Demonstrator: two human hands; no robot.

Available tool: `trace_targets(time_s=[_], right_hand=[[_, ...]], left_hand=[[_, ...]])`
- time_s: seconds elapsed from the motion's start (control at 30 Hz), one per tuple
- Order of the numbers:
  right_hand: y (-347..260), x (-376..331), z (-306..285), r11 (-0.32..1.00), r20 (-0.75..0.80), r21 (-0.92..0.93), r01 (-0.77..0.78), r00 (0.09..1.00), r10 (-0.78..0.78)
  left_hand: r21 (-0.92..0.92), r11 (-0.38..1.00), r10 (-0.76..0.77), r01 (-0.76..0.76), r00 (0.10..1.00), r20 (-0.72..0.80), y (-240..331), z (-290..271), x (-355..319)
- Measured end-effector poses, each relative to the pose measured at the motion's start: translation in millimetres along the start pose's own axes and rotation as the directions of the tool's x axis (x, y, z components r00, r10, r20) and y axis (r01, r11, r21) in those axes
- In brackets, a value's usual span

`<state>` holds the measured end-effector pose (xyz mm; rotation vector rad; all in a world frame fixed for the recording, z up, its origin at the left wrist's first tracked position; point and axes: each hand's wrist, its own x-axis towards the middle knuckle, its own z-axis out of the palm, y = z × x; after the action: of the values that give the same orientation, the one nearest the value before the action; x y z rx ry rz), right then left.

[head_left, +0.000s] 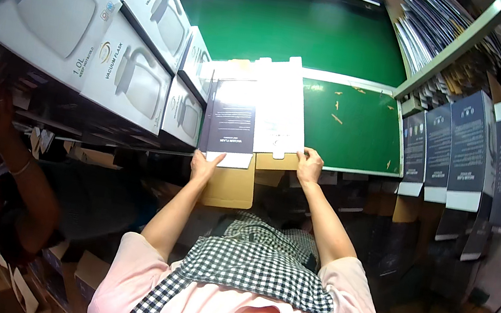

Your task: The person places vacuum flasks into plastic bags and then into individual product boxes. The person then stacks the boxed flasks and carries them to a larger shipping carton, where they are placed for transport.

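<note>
In front of me a printed carton (284, 112) lies at the near edge of the green table, showing a dark panel and a white panel. Its brown inner flaps (228, 187) hang toward me over the edge. My left hand (204, 166) is closed at the carton's near left corner, thumb on the white strip below the dark panel. At the near right corner, my right hand (309, 167) pinches the carton by a brown flap. Whether the carton is flat or opened out is hard to tell.
Finished-looking flask boxes (127, 78) are stacked at the left. More dark cartons (469, 151) stand at the right, below a rack of flat cardboard (433, 34). Small scraps (336, 118) lie on the green tabletop (362, 132). Another person's arm (26, 174) is at far left.
</note>
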<state>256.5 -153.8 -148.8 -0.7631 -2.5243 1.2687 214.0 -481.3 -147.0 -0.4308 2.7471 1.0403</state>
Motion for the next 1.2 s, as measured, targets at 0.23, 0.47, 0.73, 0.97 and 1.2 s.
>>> trace_targets(time_s=[0.23,0.47,0.73,0.97,1.2], right_hand=[[32.6,54.3,-125.3,0.888,0.341,0.460,-0.018,0.927,-0.158],[-26.0,282.4,-302.7,0.406,0.251,0.903,-0.142,0.940,-0.230],[-157.3,255.5,-374.5,0.710,-0.091,0.643,0.288,0.949,-0.303],[-176.6,263.0,-370.9,0.746,-0.145,0.533,0.399,0.912,-0.385],[-180.2,232.2,-427.0,0.752,0.360,0.565,0.340,0.718,-0.595]], left_hand=[[-0.718,0.692,0.263,0.074,0.900,0.346,146.2,-54.0,-49.6],[-0.224,0.350,0.888,-0.909,0.399,-0.229,272.1,10.4,-160.1],[-0.463,0.538,0.839,-0.704,0.393,0.377,358.2,24.8,-153.0],[-0.674,0.501,0.858,-0.543,0.413,0.305,480.8,-39.0,-171.4],[-0.950,0.294,0.584,-0.104,0.806,0.093,484.6,-43.0,-116.1]])
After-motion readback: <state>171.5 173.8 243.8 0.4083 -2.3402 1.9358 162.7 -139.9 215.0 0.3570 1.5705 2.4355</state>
